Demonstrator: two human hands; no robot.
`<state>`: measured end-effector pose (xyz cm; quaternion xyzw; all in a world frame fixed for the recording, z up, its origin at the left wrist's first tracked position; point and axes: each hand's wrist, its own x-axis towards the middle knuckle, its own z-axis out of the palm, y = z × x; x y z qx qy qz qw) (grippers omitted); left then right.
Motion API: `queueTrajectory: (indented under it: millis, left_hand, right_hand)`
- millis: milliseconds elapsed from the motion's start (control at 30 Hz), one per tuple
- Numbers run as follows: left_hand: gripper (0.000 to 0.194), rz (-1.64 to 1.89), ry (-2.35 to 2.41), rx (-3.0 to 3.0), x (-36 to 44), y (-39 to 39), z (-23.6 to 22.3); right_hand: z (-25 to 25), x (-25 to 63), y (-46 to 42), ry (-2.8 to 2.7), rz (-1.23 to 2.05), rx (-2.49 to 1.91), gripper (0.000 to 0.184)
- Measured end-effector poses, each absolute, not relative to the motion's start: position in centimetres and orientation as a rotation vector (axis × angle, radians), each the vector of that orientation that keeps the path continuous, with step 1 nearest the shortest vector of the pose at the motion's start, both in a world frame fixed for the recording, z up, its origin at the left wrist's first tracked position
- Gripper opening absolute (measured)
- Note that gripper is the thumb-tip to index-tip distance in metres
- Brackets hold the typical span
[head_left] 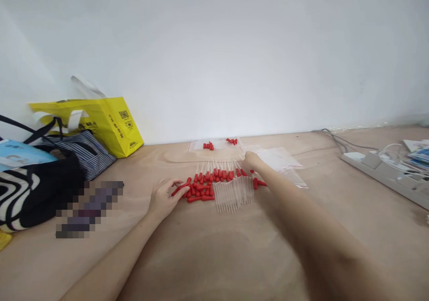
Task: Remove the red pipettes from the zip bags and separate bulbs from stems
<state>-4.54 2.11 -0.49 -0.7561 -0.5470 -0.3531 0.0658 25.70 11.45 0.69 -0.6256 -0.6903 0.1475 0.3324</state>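
Middle of a tan bench (208, 252), up toward the white wall (214, 59), there's a whole spread of dropper parts: red rubber bulbs (201, 193) heaped on the left, and a neat row of bare clear tubes (233, 193) lying side by side just right of them. Right behind those sits a row of droppers (221, 174) with their bulbs on, clear stems pointing away toward the wall.

Left hand (163, 197) is at the left edge of the heap, fingers curled, looks like it's got a red bulb (181, 188) pinched between thumb and fingers. Right hand (251, 161) is reaching over to the right end of the dropper row, pretty much curled up. Its fingertips are hidden, so can't tell if it's gripping anything. A couple of loose bulbs (257, 183) lie just under that forearm.

Further back, two little red clusters (208, 146) sit on clear plastic, with flat plastic bags (278, 158) off to the right. Way over right is a white power strip (385, 175); on the left, a yellow shopping bag (115, 126), a striped pouch (95, 155) and a black-and-white tote (40, 198).
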Motion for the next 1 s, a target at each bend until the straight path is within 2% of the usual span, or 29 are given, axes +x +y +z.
queueTrajectory:
  millis: [233,433,567,700,867,933,1000]
  left_hand:
    - [0.023,-0.94,-1.408,-2.454,-3.2,1.6,-0.2]
    - [0.023,-1.063,-1.417,-2.288,-2.9,1.3,0.2]
    - [0.018,-1.143,-1.263,-2.23,-0.3,-0.2,0.3]
    - [0.02,-1.058,-1.024,-2.43,3.7,-1.7,0.0]
    - [0.016,-1.043,-0.973,-2.482,6.0,-1.7,-0.5]
    - [0.016,-1.031,-1.007,-2.46,6.1,-1.5,-0.6]
    - [0.016,-1.023,-1.011,-2.432,6.0,-1.4,-0.6]
  right_hand:
    - [1.9,27.5,7.8,-1.623,0.663,-1.574,0.021]
    - [0.6,27.4,2.8,-1.44,0.975,-1.335,0.012]
    - [-0.8,26.0,-0.3,-1.083,1.282,-0.958,0.03]
    - [-1.5,24.2,-2.1,-1.073,1.372,-0.864,0.032]
    - [-1.7,24.0,-2.3,-1.278,1.236,-0.913,0.028]
    - [-1.7,24.8,-2.2,-1.465,0.985,-0.989,0.024]
    - [-1.6,25.5,-2.2,-1.708,0.58,-1.05,0.02]
